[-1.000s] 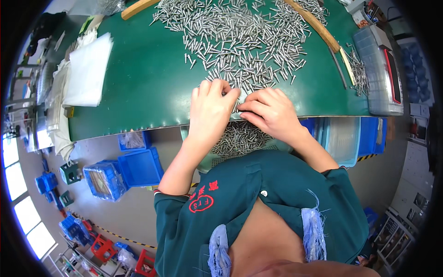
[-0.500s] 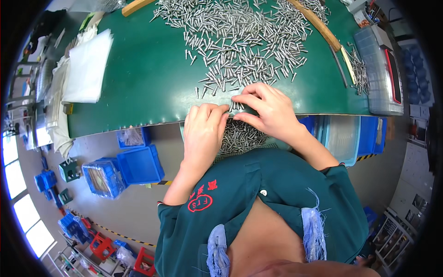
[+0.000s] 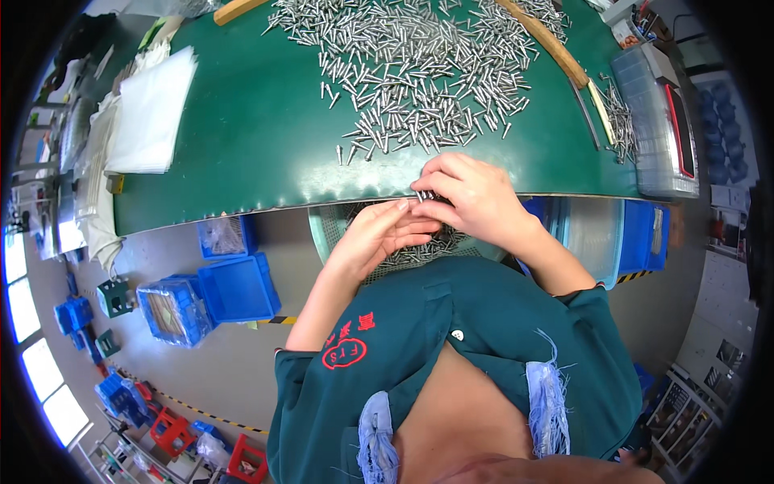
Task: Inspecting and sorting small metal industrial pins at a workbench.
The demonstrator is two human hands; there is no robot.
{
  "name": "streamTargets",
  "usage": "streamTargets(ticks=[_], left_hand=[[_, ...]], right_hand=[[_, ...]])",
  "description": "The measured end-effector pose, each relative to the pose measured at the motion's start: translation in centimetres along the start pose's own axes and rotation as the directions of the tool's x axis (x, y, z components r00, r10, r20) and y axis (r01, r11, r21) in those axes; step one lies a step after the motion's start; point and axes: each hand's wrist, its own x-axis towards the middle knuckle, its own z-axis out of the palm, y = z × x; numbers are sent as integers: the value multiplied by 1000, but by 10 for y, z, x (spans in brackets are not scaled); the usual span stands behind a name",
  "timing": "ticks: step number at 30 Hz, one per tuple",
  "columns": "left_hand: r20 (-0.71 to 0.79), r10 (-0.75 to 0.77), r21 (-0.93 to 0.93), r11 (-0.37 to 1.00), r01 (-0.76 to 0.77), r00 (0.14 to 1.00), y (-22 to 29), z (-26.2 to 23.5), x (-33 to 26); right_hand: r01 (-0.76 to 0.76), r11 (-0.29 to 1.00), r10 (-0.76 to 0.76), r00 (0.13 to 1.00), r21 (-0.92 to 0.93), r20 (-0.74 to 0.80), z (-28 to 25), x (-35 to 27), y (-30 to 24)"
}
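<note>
At the table's front edge, my right hand (image 3: 474,195) is closed in a pinch on several small metal pins (image 3: 427,195), partly hidden by its fingers. My left hand (image 3: 372,235) is half turned up beside it, fingers stretched out and apart, fingertips close to those of the right. Whether the left hand touches the pins I cannot tell. Below both hands, a light green basket (image 3: 317,234) holds many similar pins (image 3: 411,256). A large heap of loose silvery pins (image 3: 427,89) spreads over the green tabletop (image 3: 242,121) ahead.
A wooden bar (image 3: 552,48) lies at the heap's right. Beyond it are longer metal pieces (image 3: 621,121) and a clear plastic box (image 3: 657,121). White sheets (image 3: 153,113) rest on the table's left. Blue crates (image 3: 239,286) stand on the floor below.
My right hand has lifted the pins off the tabletop and drawn them back to the edge. My left hand has moved down and turned its palm up, its fingers spreading.
</note>
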Motion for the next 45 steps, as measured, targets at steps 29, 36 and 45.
streamTargets(ticks=[29, 36, 45], left_hand=[[-69, 193, 640, 762, -105, 979, 19, 27, -19], [-58, 235, 639, 755, -145, 970, 18, 26, -20], [-39, 315, 743, 644, -183, 948, 14, 24, -19]], right_hand=[[-293, 738, 184, 954, 607, 236, -16, -9, -9], [-352, 703, 231, 935, 618, 270, -17, -6, -12], [-324, 743, 205, 943, 585, 263, -16, -7, -12]])
